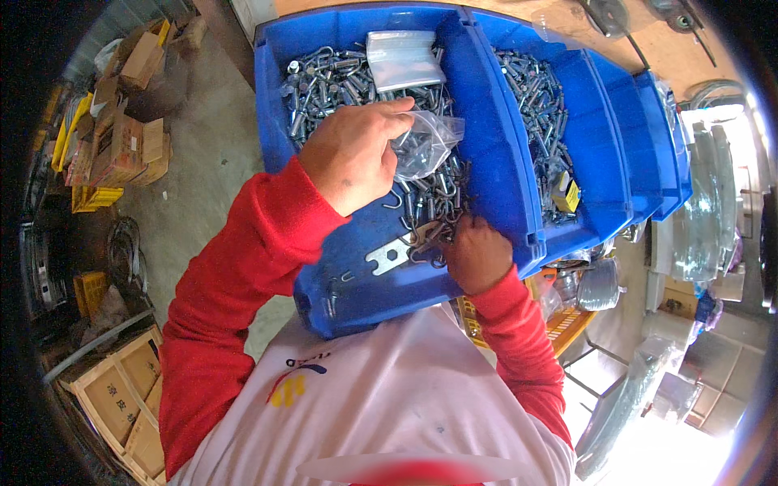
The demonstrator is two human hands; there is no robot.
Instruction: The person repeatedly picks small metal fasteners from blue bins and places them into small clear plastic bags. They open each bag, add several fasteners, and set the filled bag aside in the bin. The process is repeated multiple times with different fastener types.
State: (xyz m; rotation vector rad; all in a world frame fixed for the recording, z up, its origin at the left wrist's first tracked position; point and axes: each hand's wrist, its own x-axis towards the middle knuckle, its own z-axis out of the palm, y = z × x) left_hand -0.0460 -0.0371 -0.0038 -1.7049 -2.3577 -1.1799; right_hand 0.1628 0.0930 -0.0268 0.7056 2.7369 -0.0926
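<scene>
My left hand (350,154) is closed on a small clear plastic bag (425,144), holding it above the nearest blue bin (340,239). Whether anything is inside the bag is hard to tell. Down at the bin's right front side, my right hand (480,253) is curled among metal hook bolts (429,235); its fingertips are largely hidden. A flat silver wrench plate (391,254) with a hexagonal hole lies beside these hooks. Behind the bag, a stack of clear plastic bags (403,61) rests on a heap of hook bolts and metal sleeves (336,81).
To the right, another blue bin (579,138) holds metal fasteners and a small yellow box (566,193). Beneath stands a yellow crate (571,328). Cardboard boxes (117,146) are piled at far left, above a wooden crate (113,397). Wrapped long pieces (640,389) lean at right.
</scene>
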